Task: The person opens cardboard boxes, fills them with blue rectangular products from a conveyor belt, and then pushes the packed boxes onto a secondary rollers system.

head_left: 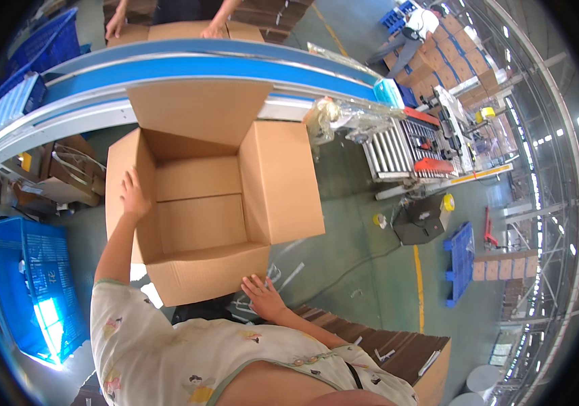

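A large brown cardboard box point(201, 220) stands before me with its top flaps folded outward, and I see down to the two bottom flaps meeting at a seam. My left hand point(134, 195) lies on the left flap point(119, 203), its fingers stretched along the cardboard. At the right corner of the near flap point(212, 274), my right hand point(264, 298) touches the edge with fingers spread. The far flap point(198, 111) rises against the conveyor, and the right flap point(287, 183) hangs outward. Nothing shows inside the box.
A blue conveyor point(228, 68) crosses beyond the box; another person's hands point(215, 30) rest on cardboard behind it. A blue crate point(36, 284) stands at left. Right are a roller machine point(398, 149), a dark box point(421, 220) and stacked cardboard point(371, 335).
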`<act>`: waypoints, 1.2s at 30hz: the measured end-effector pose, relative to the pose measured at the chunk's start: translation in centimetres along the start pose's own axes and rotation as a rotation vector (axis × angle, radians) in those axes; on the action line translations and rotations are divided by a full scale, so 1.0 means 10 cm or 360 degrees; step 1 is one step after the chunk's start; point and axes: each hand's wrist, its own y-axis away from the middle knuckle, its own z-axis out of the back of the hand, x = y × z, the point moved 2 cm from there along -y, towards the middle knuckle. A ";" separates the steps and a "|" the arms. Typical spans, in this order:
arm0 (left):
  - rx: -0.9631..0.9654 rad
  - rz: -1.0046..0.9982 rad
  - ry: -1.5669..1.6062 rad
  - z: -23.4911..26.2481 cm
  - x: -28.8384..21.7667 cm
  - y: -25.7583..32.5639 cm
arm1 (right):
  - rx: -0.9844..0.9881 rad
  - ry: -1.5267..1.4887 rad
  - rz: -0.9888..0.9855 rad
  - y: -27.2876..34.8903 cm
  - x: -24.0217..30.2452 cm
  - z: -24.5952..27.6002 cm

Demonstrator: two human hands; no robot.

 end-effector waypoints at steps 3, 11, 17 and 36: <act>0.0321 -0.0704 -0.0172 0.35 -0.18 0.64 | -0.0283 -0.0205 -0.0162 -0.26 -0.12 0.10; 0.1320 -0.0886 -0.0721 0.19 -0.19 1.30 | 0.0450 -0.0168 -0.0190 -1.27 -0.43 0.42; 0.1323 -0.0928 -0.0622 0.25 -0.07 1.06 | 0.0535 -0.0072 -0.0106 -1.43 -0.43 0.50; 0.1208 -0.1145 -0.0359 -0.02 0.09 1.24 | 0.0733 -0.0389 0.0038 -1.40 -0.55 -0.15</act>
